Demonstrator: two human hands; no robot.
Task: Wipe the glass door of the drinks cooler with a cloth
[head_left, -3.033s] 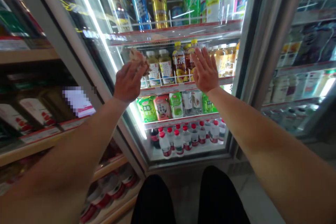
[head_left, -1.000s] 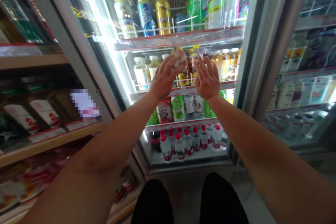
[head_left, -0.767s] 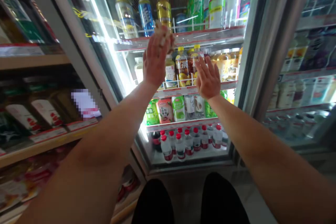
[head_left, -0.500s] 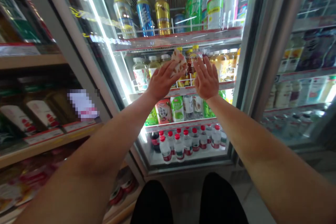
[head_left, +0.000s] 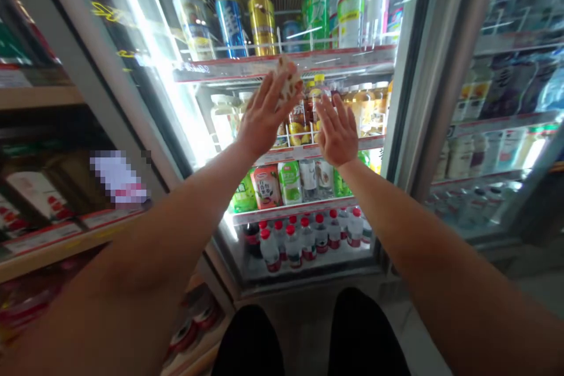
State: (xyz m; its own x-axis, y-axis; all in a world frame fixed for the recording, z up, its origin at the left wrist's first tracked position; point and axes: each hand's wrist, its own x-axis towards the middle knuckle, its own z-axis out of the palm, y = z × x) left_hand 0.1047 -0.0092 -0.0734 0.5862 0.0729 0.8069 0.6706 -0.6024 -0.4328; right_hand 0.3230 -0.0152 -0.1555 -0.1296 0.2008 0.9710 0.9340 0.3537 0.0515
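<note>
Left hand clasps a spotted cloth at its far right side; open right hand sits farther right.

The character 茶 shows on a brown-labelled bottle on the middle shelf; 红茶 reads on the red carton below, left. Lettering on the far blue can is blurred.

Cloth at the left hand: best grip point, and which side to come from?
Probably pinch the upper part of the cloth, coming from above: it looks bunched and sticks out beyond the left hand, whose fingers and thumb partly cover the lower part.
</note>
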